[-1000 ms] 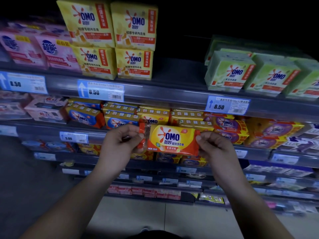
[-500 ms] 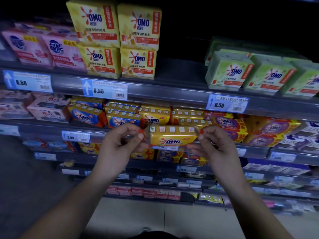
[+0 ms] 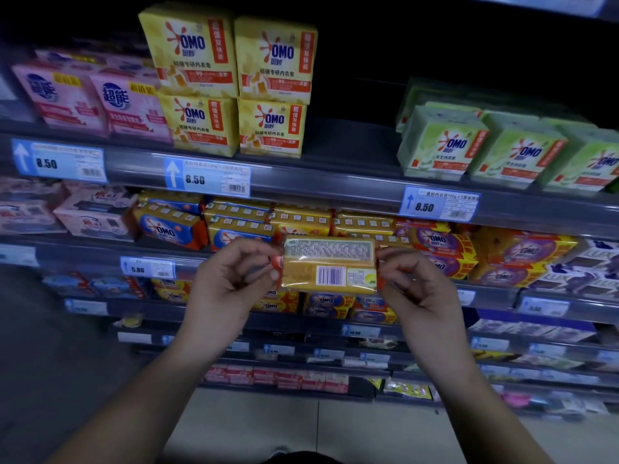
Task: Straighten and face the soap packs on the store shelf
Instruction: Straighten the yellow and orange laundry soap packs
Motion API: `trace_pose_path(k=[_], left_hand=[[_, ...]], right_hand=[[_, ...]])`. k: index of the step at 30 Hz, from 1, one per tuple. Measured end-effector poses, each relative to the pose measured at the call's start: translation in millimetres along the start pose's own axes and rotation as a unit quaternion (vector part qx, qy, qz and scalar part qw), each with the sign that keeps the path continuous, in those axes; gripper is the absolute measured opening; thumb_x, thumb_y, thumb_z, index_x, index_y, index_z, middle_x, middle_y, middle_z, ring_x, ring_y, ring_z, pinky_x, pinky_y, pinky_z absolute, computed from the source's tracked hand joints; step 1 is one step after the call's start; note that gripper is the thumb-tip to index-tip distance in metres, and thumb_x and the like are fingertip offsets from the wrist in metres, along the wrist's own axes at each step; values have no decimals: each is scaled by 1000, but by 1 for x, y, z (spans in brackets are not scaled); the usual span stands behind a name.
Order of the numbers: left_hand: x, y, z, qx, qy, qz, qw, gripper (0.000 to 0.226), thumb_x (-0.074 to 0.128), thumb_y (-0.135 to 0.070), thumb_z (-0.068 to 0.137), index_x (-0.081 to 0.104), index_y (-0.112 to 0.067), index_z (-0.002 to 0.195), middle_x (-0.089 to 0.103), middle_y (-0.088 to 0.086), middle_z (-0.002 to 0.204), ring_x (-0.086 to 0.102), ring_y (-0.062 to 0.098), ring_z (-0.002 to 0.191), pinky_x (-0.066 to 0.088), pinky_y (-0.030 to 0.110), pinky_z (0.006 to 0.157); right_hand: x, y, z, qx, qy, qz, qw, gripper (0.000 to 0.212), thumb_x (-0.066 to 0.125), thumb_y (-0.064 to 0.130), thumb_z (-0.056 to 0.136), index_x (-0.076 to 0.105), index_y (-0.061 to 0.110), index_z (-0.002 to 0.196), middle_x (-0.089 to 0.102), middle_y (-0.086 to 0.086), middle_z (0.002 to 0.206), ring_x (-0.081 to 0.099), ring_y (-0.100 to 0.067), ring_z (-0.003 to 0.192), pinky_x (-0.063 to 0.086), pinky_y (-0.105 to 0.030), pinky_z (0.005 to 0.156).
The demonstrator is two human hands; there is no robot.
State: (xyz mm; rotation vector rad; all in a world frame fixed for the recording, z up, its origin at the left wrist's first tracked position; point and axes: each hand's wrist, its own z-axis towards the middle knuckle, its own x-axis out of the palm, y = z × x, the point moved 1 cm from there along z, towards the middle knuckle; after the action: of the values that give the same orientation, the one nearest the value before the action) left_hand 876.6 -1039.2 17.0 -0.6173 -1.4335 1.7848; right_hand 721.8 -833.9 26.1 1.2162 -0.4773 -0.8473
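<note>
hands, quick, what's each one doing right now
Left hand: closed, pinching the left end of the yellow soap pack.
Right hand: closed, pinching the pack's right end.

Glossy plastic film is wrapping the yellow soap pack (image 3: 330, 266); the shelf edge (image 3: 335, 187) is looking like smooth grey plastic carrying paper price labels (image 3: 207, 178).
</note>
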Motion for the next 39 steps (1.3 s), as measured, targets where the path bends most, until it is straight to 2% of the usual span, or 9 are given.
trace_pose_path(k=[3,6,10,14,19,23,29,34,39], left_hand=[[0,-1,-1,-10,-13,25,1000,38,66,8,89,77,-25,105,78,-2,96,72,6,85,55,15,75],[3,-1,-1,-15,-32,51,998,44,64,7,91,78,-34,89,75,-6,76,70,3,72,53,12,69],[5,1,1,-39,-36,33,998,36,63,2,94,74,-28,78,68,-7,67,64,7,65,52,17,67],[11,10,-1,-98,-55,0,994,34,62,1,95,74,-25,77,63,-5,64,57,6,57,49,20,52],[17,15,-7,-148,-79,-19,986,13,66,-20,96,78,-25,98,74,12,95,73,22,82,61,32,65],[20,15,-10,-173,-45,-23,984,34,74,-36,75,79,-20,105,77,10,98,74,21,93,60,25,71],[25,19,-12,-154,-62,9,986,22,78,-27,78,80,-23,100,77,6,98,72,20,94,59,29,77],[26,25,-8,-47,-103,149,982,22,77,-13,86,80,-26,104,62,-9,114,63,-1,104,51,11,88],[25,36,-2,-74,-112,110,985,36,71,-7,92,73,-27,121,65,-5,121,68,4,101,52,12,88]], right_hand=[[1,2,-2,31,4,22,999,34,64,-3,94,71,26,110,74,11,108,74,-12,99,58,-18,81],[5,1,-7,95,14,85,992,29,69,24,91,72,37,117,77,4,103,76,-23,100,59,-27,88],[8,-3,-11,109,-5,10,994,18,75,36,80,75,38,97,69,9,73,67,-7,76,55,-25,74],[13,-9,-16,162,-18,59,985,29,73,46,79,68,17,81,68,-4,81,66,-14,81,56,-30,74],[19,-14,-20,245,-68,123,959,36,71,48,80,64,13,83,76,-5,89,73,-12,79,57,-21,60],[17,-18,-21,243,-103,104,959,46,74,53,75,65,15,100,79,-4,94,77,-16,82,58,-22,60],[17,-31,-19,187,-94,7,978,4,65,31,97,64,27,96,77,4,94,76,-18,91,63,-31,71],[27,-35,-15,190,-88,-32,977,7,59,14,102,59,18,107,73,-6,104,70,-23,102,56,-56,92],[39,-35,-6,195,-96,-23,976,27,63,8,98,63,25,119,65,5,124,63,-1,110,52,-21,90]])
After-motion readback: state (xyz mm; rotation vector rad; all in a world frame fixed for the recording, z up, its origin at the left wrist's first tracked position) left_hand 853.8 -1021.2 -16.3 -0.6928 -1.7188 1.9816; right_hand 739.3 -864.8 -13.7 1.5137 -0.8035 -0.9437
